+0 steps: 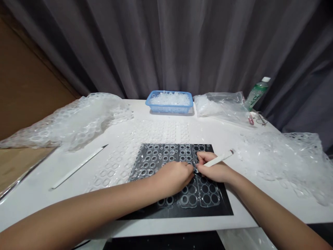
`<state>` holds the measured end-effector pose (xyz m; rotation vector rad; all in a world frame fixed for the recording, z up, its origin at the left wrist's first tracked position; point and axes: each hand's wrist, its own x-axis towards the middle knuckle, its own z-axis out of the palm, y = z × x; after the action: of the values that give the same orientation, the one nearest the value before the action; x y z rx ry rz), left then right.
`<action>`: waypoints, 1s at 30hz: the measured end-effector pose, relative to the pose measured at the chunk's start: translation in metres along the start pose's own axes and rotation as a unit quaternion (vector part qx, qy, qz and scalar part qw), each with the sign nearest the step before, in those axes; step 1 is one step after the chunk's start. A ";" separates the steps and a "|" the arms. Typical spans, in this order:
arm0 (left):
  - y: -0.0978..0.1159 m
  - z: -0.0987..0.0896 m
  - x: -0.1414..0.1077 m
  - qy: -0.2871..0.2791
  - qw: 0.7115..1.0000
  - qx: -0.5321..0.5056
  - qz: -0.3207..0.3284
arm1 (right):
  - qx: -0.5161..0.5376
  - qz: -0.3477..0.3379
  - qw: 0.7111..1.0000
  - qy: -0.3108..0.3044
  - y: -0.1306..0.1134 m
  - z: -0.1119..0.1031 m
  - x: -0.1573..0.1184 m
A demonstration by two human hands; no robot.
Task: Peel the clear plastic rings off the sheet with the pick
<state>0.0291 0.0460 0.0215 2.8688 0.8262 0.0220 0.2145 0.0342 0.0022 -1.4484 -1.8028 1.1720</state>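
Observation:
A clear plastic sheet (191, 199) with rows of ring shapes lies over a black mat (166, 213) on the white table. My right hand (214, 170) is closed around a white pen-like tool (219, 159), its tail pointing up and to the right. The tool's working end is down at the sheet, too small to make out between my hands. Close beside it, my left hand (179, 175) rests on the sheet with fingers curled and pinched; whatever is in them is hidden. Some rings on the sheet have smaller rings inside them.
Behind the mat stands a blue basket (169, 108) full of small clear pieces. A white tool with a dark pointed tip (78, 168) lies left. Ring-holed plastic heaps (85, 118) flank both sides. A clear bag (223, 106) and green-labelled bottle (257, 93) stand back right.

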 end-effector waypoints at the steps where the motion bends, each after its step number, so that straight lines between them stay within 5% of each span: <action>1: 0.001 0.001 0.001 -0.004 1.000 0.019 0.001 | -0.008 -0.010 1.000 0.004 0.000 0.001 0.000; 5: 0.000 -0.009 0.005 -0.004 0.999 0.037 -0.017 | -0.021 -0.049 0.999 -0.006 0.000 0.001 -0.001; 11: -0.017 -0.042 0.009 0.096 0.989 -0.090 -0.061 | 0.027 -0.015 0.999 -0.010 0.001 -0.002 0.000; 15: -0.021 -0.031 0.011 0.064 0.996 -0.054 -0.030 | 0.077 0.036 0.995 0.050 0.006 -0.001 0.003; 20: -0.019 -0.011 0.011 -0.014 0.999 -0.040 -0.034 | 0.045 0.017 0.996 0.070 0.010 0.002 0.006; 27: -0.023 -0.009 0.011 -0.002 0.999 -0.039 -0.014 | 0.097 0.046 0.994 0.024 0.003 -0.001 0.001; 30: -0.025 -0.006 0.012 0.006 0.999 -0.051 0.001 | 0.101 0.060 0.992 0.052 0.005 0.000 0.003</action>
<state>0.0251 0.0742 0.0232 2.7773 0.7992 0.0781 0.2162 0.0369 -0.0021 -1.4862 -1.4976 1.2738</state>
